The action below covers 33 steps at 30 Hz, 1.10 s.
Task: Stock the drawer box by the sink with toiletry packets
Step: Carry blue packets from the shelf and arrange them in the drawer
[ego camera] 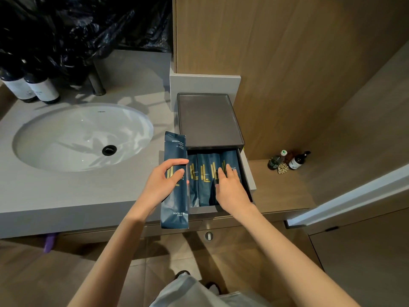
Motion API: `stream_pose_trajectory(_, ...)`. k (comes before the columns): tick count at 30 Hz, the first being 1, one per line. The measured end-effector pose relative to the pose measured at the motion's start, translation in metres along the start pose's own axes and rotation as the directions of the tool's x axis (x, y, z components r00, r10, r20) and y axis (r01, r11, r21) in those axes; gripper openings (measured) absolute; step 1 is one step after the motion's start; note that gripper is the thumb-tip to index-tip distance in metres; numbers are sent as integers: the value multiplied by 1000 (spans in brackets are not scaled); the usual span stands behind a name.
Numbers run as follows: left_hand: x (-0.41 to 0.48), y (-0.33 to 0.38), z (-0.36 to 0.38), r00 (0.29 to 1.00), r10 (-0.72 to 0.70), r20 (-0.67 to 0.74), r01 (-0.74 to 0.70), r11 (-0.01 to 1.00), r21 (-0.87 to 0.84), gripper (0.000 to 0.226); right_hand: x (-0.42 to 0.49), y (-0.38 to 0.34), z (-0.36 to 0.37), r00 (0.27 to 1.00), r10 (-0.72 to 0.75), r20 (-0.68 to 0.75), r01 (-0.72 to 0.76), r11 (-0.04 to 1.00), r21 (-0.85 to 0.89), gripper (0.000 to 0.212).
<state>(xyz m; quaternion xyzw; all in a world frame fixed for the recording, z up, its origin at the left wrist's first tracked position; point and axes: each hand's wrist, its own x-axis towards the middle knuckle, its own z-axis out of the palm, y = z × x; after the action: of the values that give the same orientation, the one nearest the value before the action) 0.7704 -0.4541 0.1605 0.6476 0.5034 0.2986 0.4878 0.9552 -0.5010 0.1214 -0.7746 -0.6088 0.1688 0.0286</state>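
Observation:
A dark grey drawer box [209,117] stands on the counter right of the sink, its drawer [245,171] pulled out toward me. Several dark blue toiletry packets [203,185] with gold stripes lie side by side in the drawer. My left hand [162,181] grips one more long blue packet [174,151], marked "DENTAL KIT", held upright just left of the drawer. My right hand [231,188] rests flat, fingers spread, on the packets at the drawer's right side, holding nothing.
A white oval sink [81,136] is set in the grey counter [66,191], with a tap [96,82] and two labelled bottles [31,87] behind it. Black plastic bags [77,25] hang above. Small bottles [287,161] stand on a lower wooden ledge at right.

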Motion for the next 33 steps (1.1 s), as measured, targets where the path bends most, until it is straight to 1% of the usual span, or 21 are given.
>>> stream_pose_trajectory(5,-1,1,-5,1000,2,4,-2,1000,-17,28,14,5,12,999,46,25,-46,999,-13,72)
stream_pose_trajectory(8,-3,1,-7,1000,-1,6,1,1000,-23,27,18,9,14,995,75,63,-77,997,15,79)
stream_pose_trajectory(11,-6,0,-8,1000,-6,17,7,999,-38,27,24,12,12,995,74,73,-75,997,14,81)
stream_pose_trajectory(13,-7,-1,-8,1000,-13,19,13,999,-41,27,28,13,10,995,63,75,-65,998,24,78)
stream_pose_trajectory(16,-9,-2,-9,1000,-13,16,14,999,-52,27,33,17,4,994,63,95,-71,994,85,73)
stream_pose_trajectory(19,-12,-1,-9,1000,-11,6,11,998,-56,27,38,19,0,991,22,132,-39,991,124,69)
stream_pose_trajectory(22,-13,-2,-8,1000,-24,4,24,996,-83,27,43,21,1,992,5,124,-19,993,116,68)
stream_pose_trajectory(24,-13,-3,-7,1000,-30,-1,30,995,-99,29,45,21,4,987,12,161,-29,994,101,67)
stream_pose_trajectory(27,-13,0,-4,999,-41,-12,39,996,-83,28,46,20,7,984,17,178,-33,996,85,65)
stream_pose_trajectory(33,-11,5,9,998,-61,-21,60,996,-72,27,50,27,8,981,-33,193,17,996,85,60)
